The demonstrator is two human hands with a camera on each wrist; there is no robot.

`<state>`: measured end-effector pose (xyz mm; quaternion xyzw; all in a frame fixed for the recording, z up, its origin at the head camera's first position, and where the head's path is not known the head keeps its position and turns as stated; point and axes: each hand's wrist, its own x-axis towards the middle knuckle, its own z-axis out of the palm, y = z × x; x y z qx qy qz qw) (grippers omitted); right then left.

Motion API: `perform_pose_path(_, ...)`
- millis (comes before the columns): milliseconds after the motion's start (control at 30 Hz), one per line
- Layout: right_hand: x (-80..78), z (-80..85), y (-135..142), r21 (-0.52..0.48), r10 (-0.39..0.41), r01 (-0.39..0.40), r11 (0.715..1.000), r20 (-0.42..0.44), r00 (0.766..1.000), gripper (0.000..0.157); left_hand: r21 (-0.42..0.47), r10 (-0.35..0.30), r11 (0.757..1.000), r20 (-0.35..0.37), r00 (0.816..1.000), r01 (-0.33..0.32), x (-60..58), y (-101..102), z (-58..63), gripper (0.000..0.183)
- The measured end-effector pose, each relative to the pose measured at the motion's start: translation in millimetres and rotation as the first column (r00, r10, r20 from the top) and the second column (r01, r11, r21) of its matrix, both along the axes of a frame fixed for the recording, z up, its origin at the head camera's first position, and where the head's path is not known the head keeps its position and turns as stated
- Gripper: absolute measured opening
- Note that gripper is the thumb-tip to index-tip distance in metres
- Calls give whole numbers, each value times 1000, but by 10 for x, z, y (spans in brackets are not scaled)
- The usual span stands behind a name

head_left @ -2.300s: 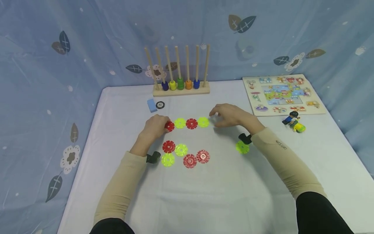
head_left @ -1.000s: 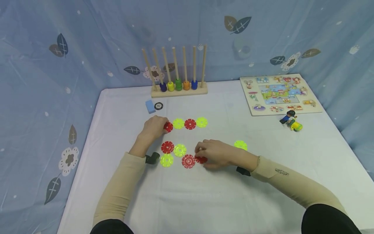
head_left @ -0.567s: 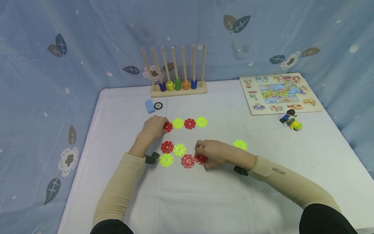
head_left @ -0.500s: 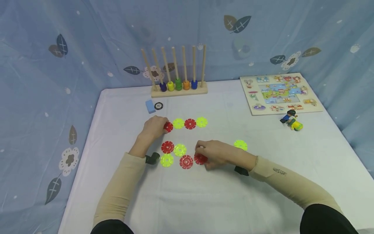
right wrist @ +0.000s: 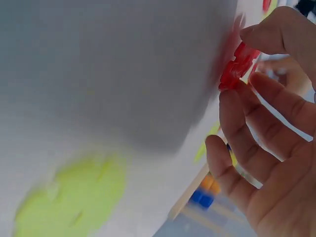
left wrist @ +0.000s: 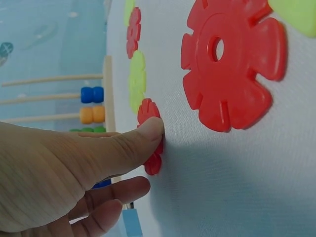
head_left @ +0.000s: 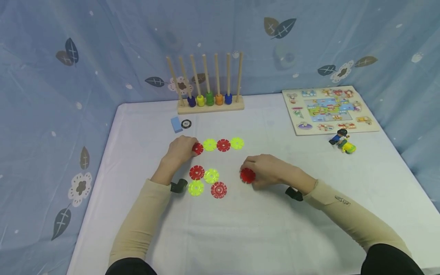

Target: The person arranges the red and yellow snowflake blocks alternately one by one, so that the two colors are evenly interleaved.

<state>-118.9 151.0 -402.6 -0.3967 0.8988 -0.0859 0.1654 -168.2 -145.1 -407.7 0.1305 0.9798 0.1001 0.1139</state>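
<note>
My left hand [head_left: 180,150] holds the edge of a red interlocking snowflake disc [head_left: 198,148] at the left end of a row. In the left wrist view the thumb [left wrist: 143,133] lies on this red disc [left wrist: 154,164]. Right of it the row runs yellow-green disc [head_left: 209,144], red disc [head_left: 223,145], yellow-green disc [head_left: 237,143]. My right hand [head_left: 266,169] pinches another red disc [head_left: 248,175] between thumb and fingertips, over the cloth to the right. The right wrist view shows that disc [right wrist: 237,68] edge-on.
Nearer lie red [head_left: 197,172], yellow-green [head_left: 211,176], yellow-green [head_left: 196,188] and red [head_left: 218,190] discs. A yellow-green disc [right wrist: 74,195] sits by the right wrist. Behind are a peg stand [head_left: 210,109], blue block [head_left: 177,125], black chip [head_left: 186,123], puzzle board [head_left: 299,130] and toy figures [head_left: 342,141].
My right hand came from the row's right end to the near red discs, picked up the right one and moved it up and right. The other red disc shifted slightly left. My left hand stayed.
</note>
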Motion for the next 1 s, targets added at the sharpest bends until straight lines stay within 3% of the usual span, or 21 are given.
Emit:
perform_pose_path(233, -360, 24, 244, 18, -101, 103, 995, -98, 990, 54, 7, 0, 1000, 0, 1000, 0, 0, -8, 15, 40)
perform_pose_path(567, -809, 74, 186, 60, -177, 181, 982, -68, 982, 58, 4, -10, 1000, -9, 1000, 10, 12, -7, 30, 40)
perform_pose_path(800, -920, 61, 111, 91, -182, 182, 979, -2, 983, 59, -9, -11, 1000, -3, 1000, 11, 16, 5, 22, 40)
perform_pose_path(1000, -938, 35, 87, 89, -175, 174, 981, 2, 985, 58, -11, -3, 1000, -1, 1000, 3, 24, -3, 33, 41)
